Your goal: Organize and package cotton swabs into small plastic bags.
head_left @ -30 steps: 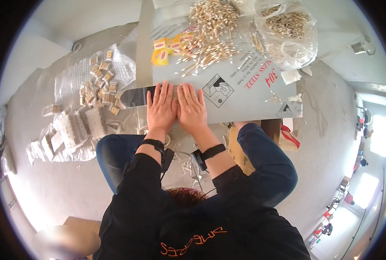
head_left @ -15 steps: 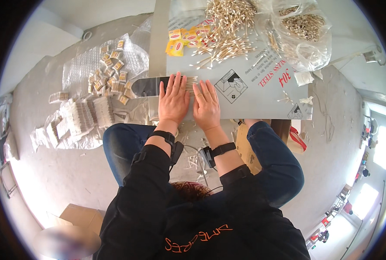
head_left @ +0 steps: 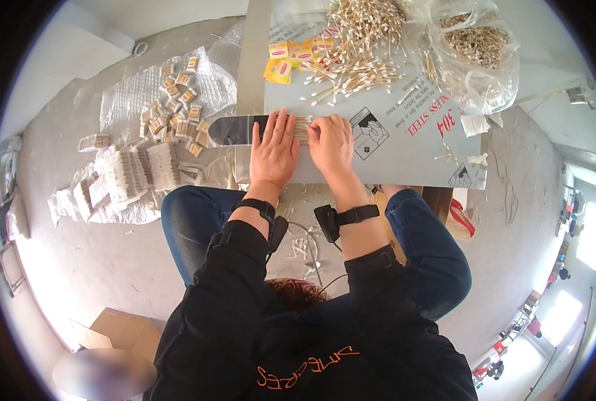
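My left hand (head_left: 276, 150) lies flat across a row of cotton swabs (head_left: 302, 127) and the near end of a dark, glossy strip with a rounded tip (head_left: 234, 130). Its fingers are stretched out, open and pointing away from me. My right hand (head_left: 332, 144) is closed, its fingers curled at the right ends of that row; the fingertips are partly hidden. A large loose heap of cotton swabs (head_left: 371, 27) covers the far part of the table (head_left: 405, 157). Yellow packets (head_left: 279, 70) lie to the left of the heap.
A clear plastic bag (head_left: 475, 43) of swabs stands at the far right. On the floor to the left, small packs (head_left: 177, 110) and stacked white packs (head_left: 127, 174) rest on bubble wrap (head_left: 121, 100). An open cardboard box (head_left: 127, 334) stands at the lower left.
My right hand has gone from flat and stretched out to curled, at the swabs' right ends. The left hand still lies flat. The whole view has shifted slightly.
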{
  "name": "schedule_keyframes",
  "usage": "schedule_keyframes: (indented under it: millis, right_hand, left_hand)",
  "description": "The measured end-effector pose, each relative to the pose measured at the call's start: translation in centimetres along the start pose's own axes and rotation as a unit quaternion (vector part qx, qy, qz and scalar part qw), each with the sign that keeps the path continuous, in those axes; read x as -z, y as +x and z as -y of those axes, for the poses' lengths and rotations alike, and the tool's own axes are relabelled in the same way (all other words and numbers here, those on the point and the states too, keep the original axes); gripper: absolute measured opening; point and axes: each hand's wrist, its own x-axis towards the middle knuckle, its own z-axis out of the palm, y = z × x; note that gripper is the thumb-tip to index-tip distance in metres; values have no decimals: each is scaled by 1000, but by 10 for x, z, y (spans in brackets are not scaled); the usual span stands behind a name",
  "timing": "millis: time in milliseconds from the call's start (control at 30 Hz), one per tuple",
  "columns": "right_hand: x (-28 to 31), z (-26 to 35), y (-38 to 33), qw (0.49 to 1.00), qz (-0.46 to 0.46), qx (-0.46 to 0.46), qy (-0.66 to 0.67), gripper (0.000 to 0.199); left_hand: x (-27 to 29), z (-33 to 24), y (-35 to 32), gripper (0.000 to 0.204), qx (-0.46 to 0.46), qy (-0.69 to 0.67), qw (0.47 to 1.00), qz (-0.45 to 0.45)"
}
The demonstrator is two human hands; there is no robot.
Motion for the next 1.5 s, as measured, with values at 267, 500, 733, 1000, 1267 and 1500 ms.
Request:
schedule_keyframes:
  millis: [267, 500, 733, 1000, 1267, 1500]
  right_hand:
    - [2, -3, 8, 997, 67, -16, -40, 12]
    - [1, 2, 13, 995, 63, -76, 5, 13]
    - [3, -6, 22, 993, 114, -13, -39, 13]
    - [8, -6, 20, 992, 116, 35, -22, 10]
    - [6, -12, 20, 994, 113, 0, -12, 10]
    - [6, -13, 16, 997, 76, 17, 13, 14]
  left_hand:
    - [3, -1, 1, 54, 0, -15, 1000, 0]
    - [4, -2, 1, 53, 0, -19, 1000, -1]
    - [4, -2, 2, 53, 2, -17, 1000, -2]
    - [4, -1, 1, 55, 4, -26, 1000, -10]
    - [7, -3, 2, 55, 8, -42, 999, -5]
    - [7, -3, 2, 54, -1, -31, 1000, 0]
